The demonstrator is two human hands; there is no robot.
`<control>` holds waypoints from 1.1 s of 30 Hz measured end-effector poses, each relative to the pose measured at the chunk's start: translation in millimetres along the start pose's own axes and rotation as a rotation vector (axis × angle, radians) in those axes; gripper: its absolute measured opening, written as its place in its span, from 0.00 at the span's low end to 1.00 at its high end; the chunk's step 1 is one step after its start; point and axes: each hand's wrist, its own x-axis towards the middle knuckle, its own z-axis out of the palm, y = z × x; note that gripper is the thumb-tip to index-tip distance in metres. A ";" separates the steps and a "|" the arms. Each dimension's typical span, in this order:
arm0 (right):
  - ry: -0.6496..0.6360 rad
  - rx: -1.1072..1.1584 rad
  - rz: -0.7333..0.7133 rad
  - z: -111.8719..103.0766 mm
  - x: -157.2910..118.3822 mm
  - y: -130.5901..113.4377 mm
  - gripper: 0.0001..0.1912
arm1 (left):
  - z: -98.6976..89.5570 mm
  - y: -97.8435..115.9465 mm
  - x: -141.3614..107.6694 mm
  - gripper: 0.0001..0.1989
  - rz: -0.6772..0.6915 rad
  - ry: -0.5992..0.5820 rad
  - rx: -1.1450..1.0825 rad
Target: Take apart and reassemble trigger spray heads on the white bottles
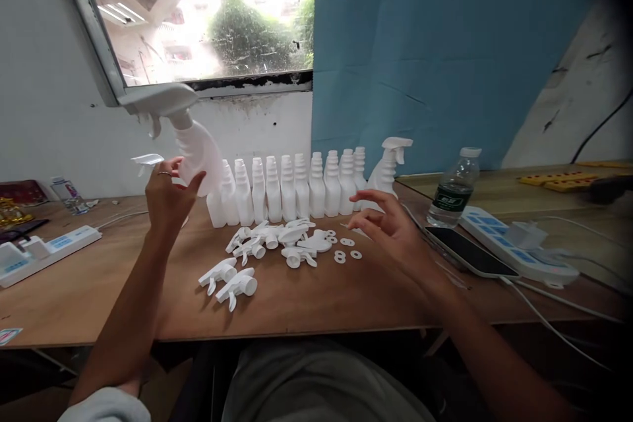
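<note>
A white spray bottle (200, 151) with its trigger head on is raised and tilted in my left hand (171, 198), thumb and fingers around its body. My right hand (388, 227) hovers over the table with its fingers apart, holding nothing. Near it lie several flat white rings (356, 254). Loose white trigger heads (297, 254) are piled mid-table, with two more (237, 287) nearer the front edge. Behind them stands a row of white bottles without heads (301, 191). At the row's right end is a bottle with a trigger head (388, 168).
A water bottle (452, 194), a phone (469, 252) and a power strip (519, 250) with cables are on the right. Another power strip (64, 250) lies at the left of the brown table (306, 310). A small clear bottle (70, 194) is at the back left.
</note>
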 end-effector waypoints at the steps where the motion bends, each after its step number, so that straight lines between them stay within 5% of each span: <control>1: 0.035 -0.072 0.006 0.4 -0.7 13.1 0.18 | 4.7 -16.0 0.9 0.22 0.004 0.015 0.067; 6: 0.136 -0.494 -0.164 1.1 -8.6 58.2 0.07 | 27.5 -78.3 -15.4 0.25 -0.055 -0.025 0.253; 13: 0.039 -0.666 -0.377 -1.8 -14.0 67.8 0.07 | 51.8 -118.6 -35.5 0.24 -0.267 -0.134 0.376; 21: -0.001 -0.713 -0.382 -1.4 -13.8 67.9 0.08 | 55.7 -133.4 -46.7 0.27 -0.374 -0.231 0.439; 33: -0.099 -0.802 -0.237 -0.6 -13.5 69.1 0.10 | 55.8 -131.1 -53.4 0.28 -0.279 -0.256 0.485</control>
